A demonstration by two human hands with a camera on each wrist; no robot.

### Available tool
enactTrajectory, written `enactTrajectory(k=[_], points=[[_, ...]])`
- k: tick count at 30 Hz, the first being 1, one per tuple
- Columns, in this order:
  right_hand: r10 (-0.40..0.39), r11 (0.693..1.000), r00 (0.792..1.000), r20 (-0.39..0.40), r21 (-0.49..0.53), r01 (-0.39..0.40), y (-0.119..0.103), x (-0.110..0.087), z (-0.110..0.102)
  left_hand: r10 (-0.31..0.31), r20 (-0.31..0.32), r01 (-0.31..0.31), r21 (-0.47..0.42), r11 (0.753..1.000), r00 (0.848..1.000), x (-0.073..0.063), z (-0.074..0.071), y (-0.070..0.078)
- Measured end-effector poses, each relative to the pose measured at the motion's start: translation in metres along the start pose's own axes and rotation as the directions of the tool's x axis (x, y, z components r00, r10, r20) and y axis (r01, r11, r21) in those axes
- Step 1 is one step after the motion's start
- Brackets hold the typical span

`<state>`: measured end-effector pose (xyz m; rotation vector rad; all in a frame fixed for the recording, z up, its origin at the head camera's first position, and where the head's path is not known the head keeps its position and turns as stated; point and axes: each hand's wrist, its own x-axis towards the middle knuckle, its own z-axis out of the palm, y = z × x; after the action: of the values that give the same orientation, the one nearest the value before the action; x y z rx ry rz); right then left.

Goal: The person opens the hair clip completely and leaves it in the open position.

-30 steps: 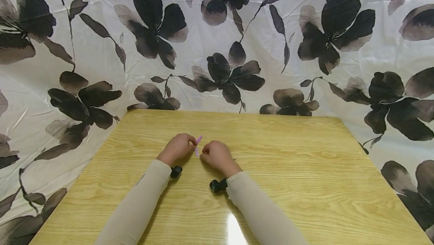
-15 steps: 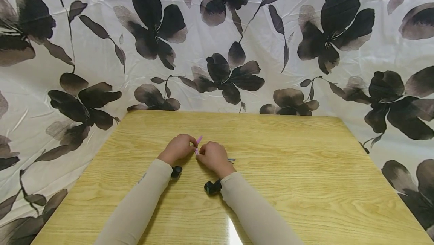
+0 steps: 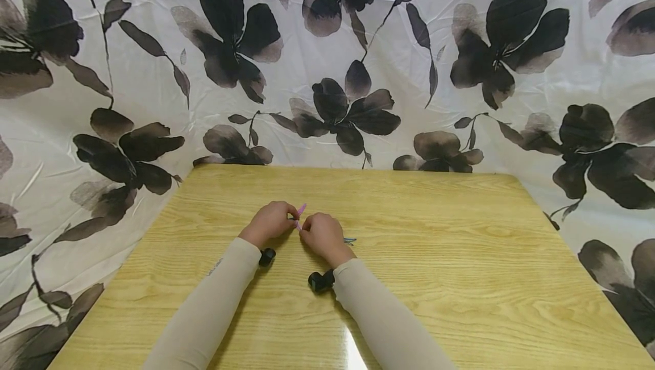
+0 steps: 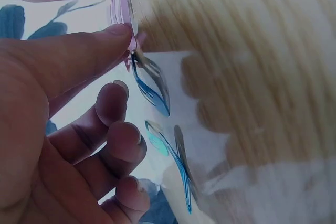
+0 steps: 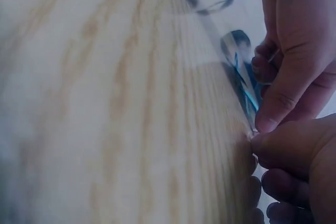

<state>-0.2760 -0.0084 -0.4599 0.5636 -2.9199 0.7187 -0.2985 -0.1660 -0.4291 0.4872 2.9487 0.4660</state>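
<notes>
Near the table's middle, my left hand (image 3: 270, 222) pinches a slim pink hair clip (image 4: 124, 6) between thumb and finger, its other fingers loosely curled. At the clip's other end, the fingertips of my right hand (image 3: 324, 237) pinch it too. The pink clip (image 3: 302, 209) shows past the left fingertips in the head view. Under and beyond the left fingers lies a blue hair clip (image 4: 152, 95). Another clip, blue with a teal end (image 4: 184, 166), lies farther along. In the right wrist view, the hands largely hide the pink clip.
A small bluish clip (image 3: 350, 241) lies on the wood-grain table (image 3: 460, 267), just right of the right hand. Both wrists carry small black cameras, the right one (image 3: 320, 282) low over the table. A floral curtain (image 3: 384, 46) hangs behind the table.
My right hand has moved slightly left, its fingertips closing onto the lower end of the pink clip. The bluish clip at its right has come into fuller view. The left hand stays nearly still.
</notes>
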Motion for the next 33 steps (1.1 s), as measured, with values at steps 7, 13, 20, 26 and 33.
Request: enactTrajectory(k=[7, 13, 20, 26, 33], points=[[0.04, 0.999, 0.998, 0.048, 0.033, -0.041, 0.002, -0.001, -0.003, 0.015, -0.005, -0.015, -0.023, 1.0, 1.0, -0.002, 0.0, 0.001], [0.037, 0.999, 0.997, 0.074, 0.033, -0.04, 0.005, -0.002, -0.007, 0.03, 0.004, -0.03, -0.067, 0.997, 1.0, 0.0, 0.002, -0.001], [0.008, 1.0, 0.998, 0.07, 0.019, -0.009, 0.013, -0.004, -0.017, 0.027, 0.014, -0.025, -0.119, 0.993, 1.0, 0.002, 0.0, -0.002], [-0.005, 0.998, 0.997, 0.08, 0.055, 0.001, 0.023, -0.005, -0.026, 0.046, 0.016, -0.042, -0.205, 0.978, 0.999, 0.001, -0.001, 0.0], [-0.045, 0.996, 0.994, 0.1, 0.084, 0.037, 0.035, -0.006, -0.038, 0.078, 0.022, -0.069, -0.27, 0.96, 0.997, 0.001, -0.001, 0.001]])
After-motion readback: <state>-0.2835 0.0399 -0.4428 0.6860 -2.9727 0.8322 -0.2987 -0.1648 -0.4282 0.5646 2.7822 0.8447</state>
